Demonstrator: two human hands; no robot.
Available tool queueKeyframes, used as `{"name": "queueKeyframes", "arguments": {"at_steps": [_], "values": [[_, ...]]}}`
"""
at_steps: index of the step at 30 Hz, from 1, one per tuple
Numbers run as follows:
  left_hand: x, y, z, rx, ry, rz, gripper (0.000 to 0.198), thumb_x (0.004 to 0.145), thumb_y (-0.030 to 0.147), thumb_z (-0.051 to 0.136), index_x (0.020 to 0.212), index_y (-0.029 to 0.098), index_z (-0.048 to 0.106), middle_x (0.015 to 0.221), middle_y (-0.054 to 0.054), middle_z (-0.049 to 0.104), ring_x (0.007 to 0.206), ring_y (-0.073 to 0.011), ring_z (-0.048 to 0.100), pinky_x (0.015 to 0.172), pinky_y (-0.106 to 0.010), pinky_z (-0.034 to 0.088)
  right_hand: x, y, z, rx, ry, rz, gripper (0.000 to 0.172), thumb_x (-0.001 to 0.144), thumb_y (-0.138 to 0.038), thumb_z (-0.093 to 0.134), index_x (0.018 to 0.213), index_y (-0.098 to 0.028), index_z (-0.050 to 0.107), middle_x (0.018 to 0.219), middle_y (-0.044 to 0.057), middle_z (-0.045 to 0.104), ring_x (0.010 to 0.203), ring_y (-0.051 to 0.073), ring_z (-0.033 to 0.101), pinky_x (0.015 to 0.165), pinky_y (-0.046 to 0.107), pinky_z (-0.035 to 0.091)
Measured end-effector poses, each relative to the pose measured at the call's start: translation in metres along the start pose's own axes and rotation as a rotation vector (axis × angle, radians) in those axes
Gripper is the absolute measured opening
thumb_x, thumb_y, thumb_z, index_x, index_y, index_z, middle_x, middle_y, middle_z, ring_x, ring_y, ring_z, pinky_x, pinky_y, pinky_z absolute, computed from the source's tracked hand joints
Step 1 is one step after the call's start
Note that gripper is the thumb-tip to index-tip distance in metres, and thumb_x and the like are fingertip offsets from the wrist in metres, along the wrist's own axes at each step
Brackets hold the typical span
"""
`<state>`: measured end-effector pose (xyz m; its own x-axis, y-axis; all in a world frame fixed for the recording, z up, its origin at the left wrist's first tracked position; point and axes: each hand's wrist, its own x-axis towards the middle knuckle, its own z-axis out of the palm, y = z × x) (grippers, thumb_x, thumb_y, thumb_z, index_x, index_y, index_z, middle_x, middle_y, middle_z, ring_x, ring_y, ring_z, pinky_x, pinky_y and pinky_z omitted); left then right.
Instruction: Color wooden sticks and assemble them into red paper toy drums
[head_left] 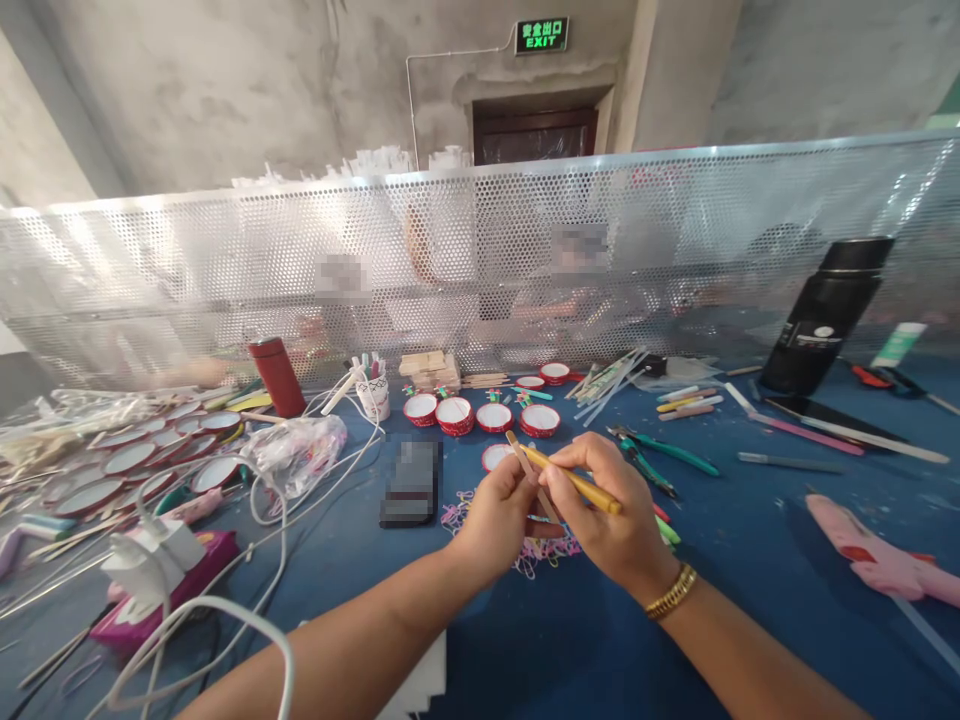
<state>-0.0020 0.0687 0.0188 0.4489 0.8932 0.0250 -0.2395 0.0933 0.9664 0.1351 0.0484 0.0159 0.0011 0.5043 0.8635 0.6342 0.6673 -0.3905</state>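
My left hand (495, 510) is closed, with thumb and fingers pinching a thin flat wooden stick (514, 443) that slants up above the table. In a writing grip, my right hand (611, 515) holds a gold-coloured marker (596, 494). The marker's front end meets the stick between the fingers, where my fingertips partly hide the contact. Beneath my hands lies a pile of colourful loops (529, 570). Just behind them sits a small red-rimmed white drum (495, 457), partly covered by my left hand.
Red-rimmed drums (454, 412) stand ahead. Green-handled pliers (675, 453), a pink glue gun (862, 545) and a black bottle (829, 315) are rightward. Leftward are a phone (411, 483), white cables (281, 540), a power strip (169, 590) and a red bottle (277, 375). A perforated metal divider (480, 250) crosses behind.
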Motion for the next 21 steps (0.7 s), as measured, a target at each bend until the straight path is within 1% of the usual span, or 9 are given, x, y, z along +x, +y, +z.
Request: {"name": "queueKeyframes", "arguments": {"at_steps": [9, 14, 21], "values": [[-0.0010, -0.0006, 0.0000, 0.012, -0.013, 0.016, 0.039, 0.076, 0.054, 0.071, 0.090, 0.020, 0.058, 0.073, 0.002, 0.058, 0.067, -0.0145, 0.062, 0.062, -0.028, 0.054, 0.0000, -0.0008, 0.0023, -0.001, -0.029, -0.009, 0.006, 0.092, -0.023, 0.054, 0.086, -0.023, 0.055, 0.077, 0.003, 0.060, 0.079, 0.020, 0.056, 0.074, 0.035, 0.046], [-0.0016, 0.0003, 0.0005, 0.026, -0.020, 0.014, 0.043, 0.074, 0.058, 0.071, 0.092, 0.020, 0.059, 0.075, 0.001, 0.061, 0.070, -0.0162, 0.064, 0.062, -0.028, 0.054, 0.0004, -0.0014, 0.0022, -0.008, -0.032, -0.008, 0.006, 0.092, -0.024, 0.054, 0.086, -0.023, 0.055, 0.076, 0.002, 0.061, 0.078, 0.020, 0.057, 0.073, 0.035, 0.046], [0.0000, -0.0003, 0.0005, 0.023, -0.012, 0.014, 0.048, 0.073, 0.060, 0.072, 0.093, 0.019, 0.058, 0.082, -0.003, 0.066, 0.073, -0.0184, 0.067, 0.057, -0.026, 0.053, 0.0012, -0.0010, 0.0026, -0.011, -0.034, -0.007, 0.006, 0.092, -0.024, 0.054, 0.086, -0.024, 0.055, 0.077, 0.002, 0.061, 0.078, 0.020, 0.057, 0.073, 0.035, 0.046]]}}
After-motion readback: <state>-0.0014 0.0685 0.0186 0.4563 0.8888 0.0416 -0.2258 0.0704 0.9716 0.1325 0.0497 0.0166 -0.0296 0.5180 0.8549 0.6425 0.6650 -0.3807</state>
